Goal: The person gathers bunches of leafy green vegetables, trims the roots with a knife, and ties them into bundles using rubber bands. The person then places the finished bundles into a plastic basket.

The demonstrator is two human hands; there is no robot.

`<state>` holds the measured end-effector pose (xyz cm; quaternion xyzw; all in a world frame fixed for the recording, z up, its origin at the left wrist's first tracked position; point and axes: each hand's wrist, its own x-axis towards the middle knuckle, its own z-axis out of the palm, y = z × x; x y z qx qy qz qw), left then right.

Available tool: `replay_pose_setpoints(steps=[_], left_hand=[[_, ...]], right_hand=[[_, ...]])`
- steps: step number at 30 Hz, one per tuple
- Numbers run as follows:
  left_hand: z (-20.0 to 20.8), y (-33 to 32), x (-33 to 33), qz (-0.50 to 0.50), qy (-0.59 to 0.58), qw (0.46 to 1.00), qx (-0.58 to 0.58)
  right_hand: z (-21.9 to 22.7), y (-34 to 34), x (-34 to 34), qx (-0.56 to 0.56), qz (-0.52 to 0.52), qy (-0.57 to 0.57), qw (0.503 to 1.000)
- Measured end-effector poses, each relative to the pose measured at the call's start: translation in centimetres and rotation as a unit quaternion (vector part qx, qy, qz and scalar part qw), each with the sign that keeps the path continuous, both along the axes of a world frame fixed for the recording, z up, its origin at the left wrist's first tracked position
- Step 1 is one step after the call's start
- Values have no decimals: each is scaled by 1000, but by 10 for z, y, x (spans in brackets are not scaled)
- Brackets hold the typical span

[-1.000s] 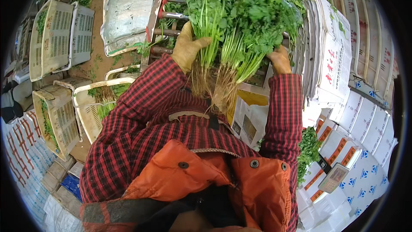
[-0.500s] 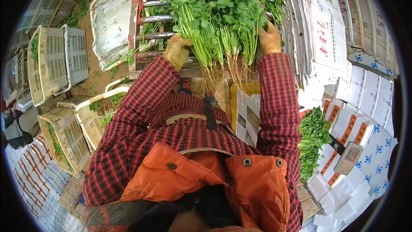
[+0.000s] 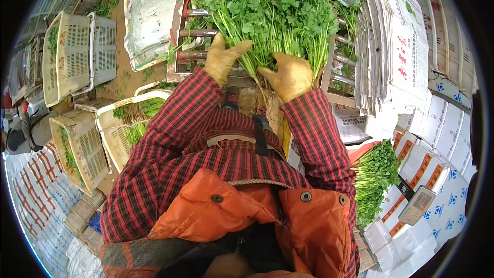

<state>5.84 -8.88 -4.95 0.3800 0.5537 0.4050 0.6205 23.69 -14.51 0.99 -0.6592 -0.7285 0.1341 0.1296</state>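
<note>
A thick spread of leafy green herbs [image 3: 278, 7], resembling coriander or celery, lies across the metal-bar rack [image 3: 198, 33], leaves away from me and root ends toward me. On both hands are yellowish gloves. My left hand [image 3: 222, 61] is open at the left side of the stems, thumb and fingers apart, fingertips touching them. Over the lower stems, my right hand [image 3: 293, 76] curls with thumb and forefinger around some near the roots. Thin roots hang below its thumb. Its other fingers are hidden beneath the hand.
Stacked newspapers [image 3: 391, 51] stand right of the rack. More greens [image 3: 378, 183] lie lower right, near a small scale display [image 3: 417, 206] and white boxes [image 3: 442, 108]. Cream plastic crates [image 3: 67, 56] stand left, one crate [image 3: 116, 139] containing rooted greens. A lined crate [image 3: 152, 20] adjoins the rack.
My right hand has moved from the right side of the greens down and left to the root ends. My left hand has spread its fingers. The view has shifted slightly.
</note>
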Motion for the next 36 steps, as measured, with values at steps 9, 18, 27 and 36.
replay_pose_setpoints(steps=[9, 18, 27, 36], left_hand=[[-8, -1, -18, -48, -32, 998, -5], [46, -13, -52, -8, 254, 943, 216], [62, 0, -4, -199, 178, 749, 607], [9, 38, -27, -367, 33, 859, 356]], right_hand=[[-4, -9, 37, -160, -246, 539, 789], [-1, -11, 16, -63, -240, 556, 793], [11, 24, -3, -101, -89, 314, 940], [35, 16, -1, -212, -51, 525, 823]])
